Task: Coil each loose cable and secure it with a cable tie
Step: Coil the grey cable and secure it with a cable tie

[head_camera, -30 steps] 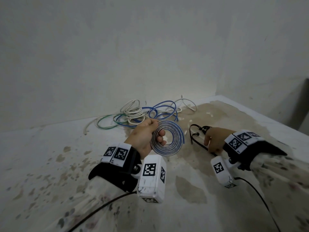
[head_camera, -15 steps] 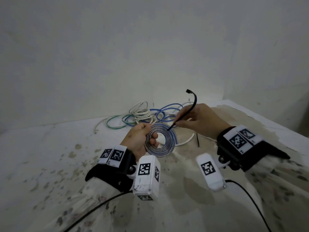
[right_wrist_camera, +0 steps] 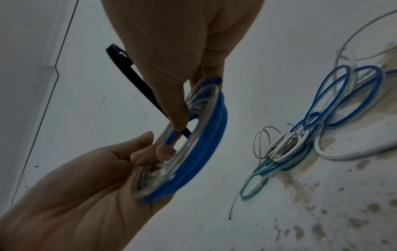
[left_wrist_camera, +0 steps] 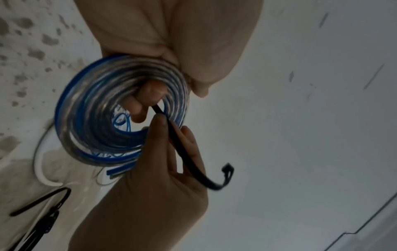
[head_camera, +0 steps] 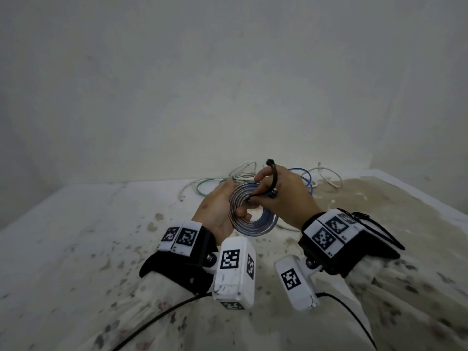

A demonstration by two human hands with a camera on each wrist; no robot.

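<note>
Left wrist view: right hand (left_wrist_camera: 150,178) fingers (left_wrist_camera: 159,125) pinch a black cable tie (left_wrist_camera: 184,152) near its pointed tip, and the tip sits inside the centre hole of the coiled cable (left_wrist_camera: 96,105). The tie's head end curls free, clear of the coil. Left hand (left_wrist_camera: 171,42) fingers are curled round one side of the coil, one fingertip poking through the hole, holding the turns flat together.

Right wrist view agrees: tie (right_wrist_camera: 137,79) tip is at the inner edge of the blue and clear coil (right_wrist_camera: 204,135), left hand (right_wrist_camera: 75,186) clamping the coil's lower side.

Head view: both hands held up over the worktop (head_camera: 76,236), coil (head_camera: 255,224) between them, not resting on anything. Loose cables (head_camera: 309,178), white, blue and green, lie in a pile at the far side. More black ties (left_wrist_camera: 43,203) lie on the worktop near the right hand.

Step, as I read it: first coil wound, tie being threaded through. Next: push the tip through the hole, wrap round the bundle, feed it into the head, pull tight. Left grip must not slacken or the turns will spring apart. The rest of the pile is not yet coiled.
</note>
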